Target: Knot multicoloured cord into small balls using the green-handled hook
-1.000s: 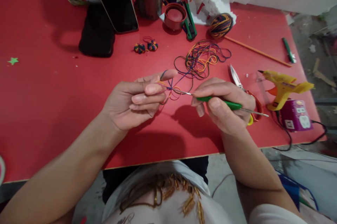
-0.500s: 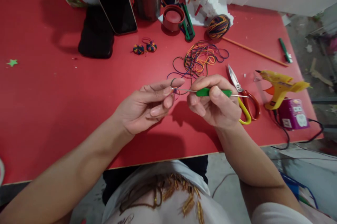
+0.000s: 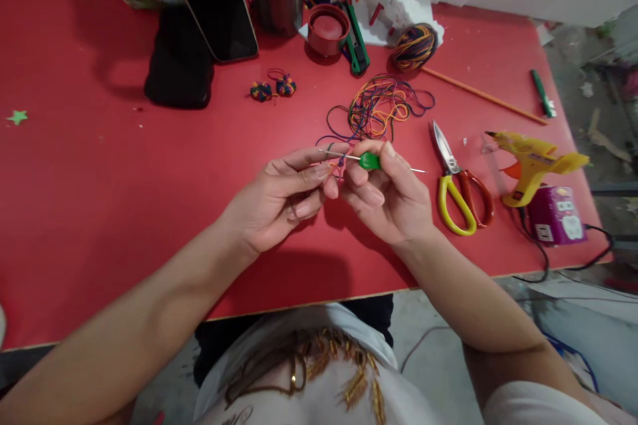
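Note:
My right hand [image 3: 386, 195] grips a crochet hook [image 3: 369, 160] by its green handle, the thin metal shaft pointing left over my other hand. Between the thumb and fingers of my left hand [image 3: 292, 195] is a small piece of multicoloured yarn [image 3: 341, 161], with a strand running over the index finger. The hook's shaft crosses just above this yarn. Behind both hands lies a loose tangle of yarn [image 3: 381, 109] in purple, orange and pink. A wound ball of yarn [image 3: 415, 47] sits farther back. Two small crocheted pieces [image 3: 273, 88] rest to the left of the tangle.
Scissors [image 3: 456, 189] with yellow and red handles lie right of my hands. Beyond them are a yellow glue gun [image 3: 531, 162] and a purple box [image 3: 555, 215]. A phone [image 3: 219, 6], a green cutter [image 3: 355, 42], a red lid [image 3: 327, 29] and an orange stick [image 3: 483, 94] occupy the back.
My right hand has moved left, closer to my left hand, and the crochet hook has shifted left and tilted. The scissors' handles are now uncovered.

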Demonstrator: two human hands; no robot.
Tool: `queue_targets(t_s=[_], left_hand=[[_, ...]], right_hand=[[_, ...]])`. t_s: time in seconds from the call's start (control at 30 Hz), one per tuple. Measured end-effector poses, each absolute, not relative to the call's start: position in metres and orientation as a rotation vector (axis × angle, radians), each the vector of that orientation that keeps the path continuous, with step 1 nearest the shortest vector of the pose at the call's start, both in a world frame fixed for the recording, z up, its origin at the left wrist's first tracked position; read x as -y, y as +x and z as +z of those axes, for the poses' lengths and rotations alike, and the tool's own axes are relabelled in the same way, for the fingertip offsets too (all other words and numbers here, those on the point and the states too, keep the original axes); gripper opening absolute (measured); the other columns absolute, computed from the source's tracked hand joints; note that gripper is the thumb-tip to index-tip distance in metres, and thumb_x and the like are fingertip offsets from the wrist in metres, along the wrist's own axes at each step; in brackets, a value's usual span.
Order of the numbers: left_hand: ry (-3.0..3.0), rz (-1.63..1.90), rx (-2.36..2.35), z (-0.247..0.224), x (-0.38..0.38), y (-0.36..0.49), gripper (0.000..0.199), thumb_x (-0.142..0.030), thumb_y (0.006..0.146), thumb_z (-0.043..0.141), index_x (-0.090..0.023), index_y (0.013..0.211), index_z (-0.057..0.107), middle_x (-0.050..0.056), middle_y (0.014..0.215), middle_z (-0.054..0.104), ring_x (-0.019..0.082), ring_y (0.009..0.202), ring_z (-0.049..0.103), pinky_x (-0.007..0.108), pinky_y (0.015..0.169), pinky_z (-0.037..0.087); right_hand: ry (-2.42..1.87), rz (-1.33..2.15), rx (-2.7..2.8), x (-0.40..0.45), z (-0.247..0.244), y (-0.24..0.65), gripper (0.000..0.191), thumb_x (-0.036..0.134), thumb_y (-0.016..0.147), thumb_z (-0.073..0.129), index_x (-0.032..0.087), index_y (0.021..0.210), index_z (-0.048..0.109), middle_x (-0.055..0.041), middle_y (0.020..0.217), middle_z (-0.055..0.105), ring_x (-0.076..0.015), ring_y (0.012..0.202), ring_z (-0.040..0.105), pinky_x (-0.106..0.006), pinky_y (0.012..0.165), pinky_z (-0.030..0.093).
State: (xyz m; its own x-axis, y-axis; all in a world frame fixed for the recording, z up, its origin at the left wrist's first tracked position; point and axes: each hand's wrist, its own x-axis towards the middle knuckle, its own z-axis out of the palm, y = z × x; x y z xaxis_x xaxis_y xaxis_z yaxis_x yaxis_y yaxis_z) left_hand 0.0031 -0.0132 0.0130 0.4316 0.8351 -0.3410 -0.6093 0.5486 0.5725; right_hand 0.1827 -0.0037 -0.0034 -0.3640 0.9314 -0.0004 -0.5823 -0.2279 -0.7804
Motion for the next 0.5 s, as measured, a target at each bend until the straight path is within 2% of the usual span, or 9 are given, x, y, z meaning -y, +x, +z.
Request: queue_targets(t_s=[0.3,0.5], left_hand=[[0.458,1.005,-0.688,0.009,0.012,0.005,0.019,-0.007,0.089,0.08,-0.017,0.102,0.089,0.007,0.072,0.074,0.003,0.043,0.047,0.013,0.041,0.034],[0.431,0.949,-0.684,0.014,0.012,-0.001,0.025,-0.004,0.087,0.078,-0.017,0.105,0.09,0.007,0.068,0.074,0.003,0.042,0.046,0.013,0.043,0.033]], right_hand=[[-0.604,1.803,0.815,0.002,-0.011,0.182,0.022,0.044,0.102,0.065,0.026,0.11,0.075,0.0039,0.078,0.059,-0.0087,0.055,0.036,-0.02,0.051,0.046],[-0.619,1.818,0.892,-0.004,-0.006,0.192,0.02,0.041,0.099,0.064,0.023,0.101,0.071,0.0044,0.072,0.061,-0.007,0.046,0.032,-0.021,0.045,0.039]])
